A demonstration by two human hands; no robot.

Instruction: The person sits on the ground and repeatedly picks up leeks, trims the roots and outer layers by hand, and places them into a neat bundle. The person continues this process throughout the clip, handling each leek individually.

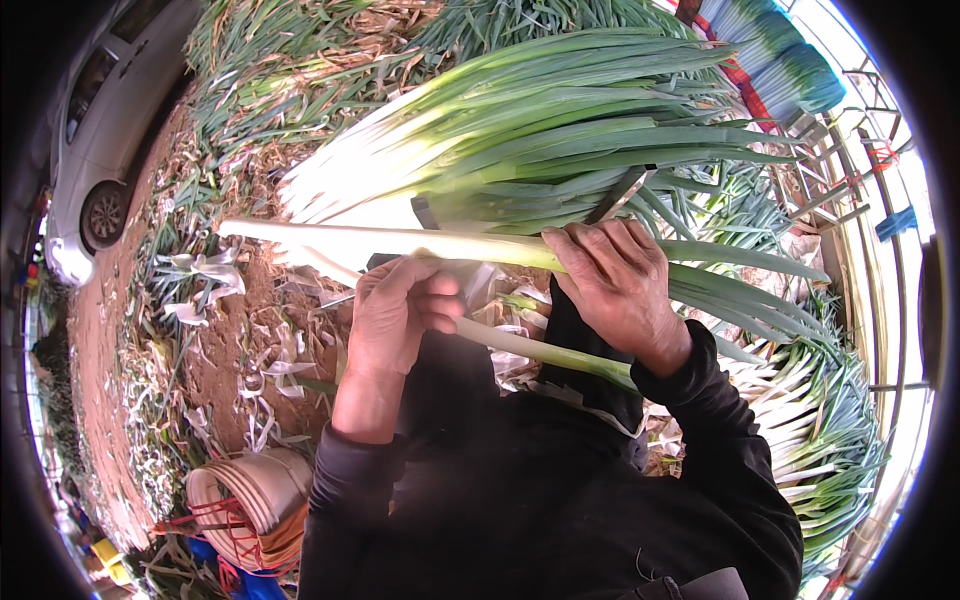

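My right hand [615, 285] is wrapped around the green upper part of a long Welsh onion [390, 241], which lies roughly level with its white root end to the left. Under its white shank, my left hand [405, 307] has curled fingers, the thumb against or very near the stalk. Whether those fingers grip anything is hidden. A second onion stalk [540, 351] slants behind my left hand toward my right sleeve. Just beyond, a large pile of Welsh onions [465, 142] lies with white ends left and green leaves right.
Peeled skins [281, 367] litter the soil at left. Stacked buckets [251, 495] with red ties lie near my left elbow. More onions [810, 420] are heaped at right. A parked car [112, 142] stands far left; bundled onions [780, 60] sit at upper right.
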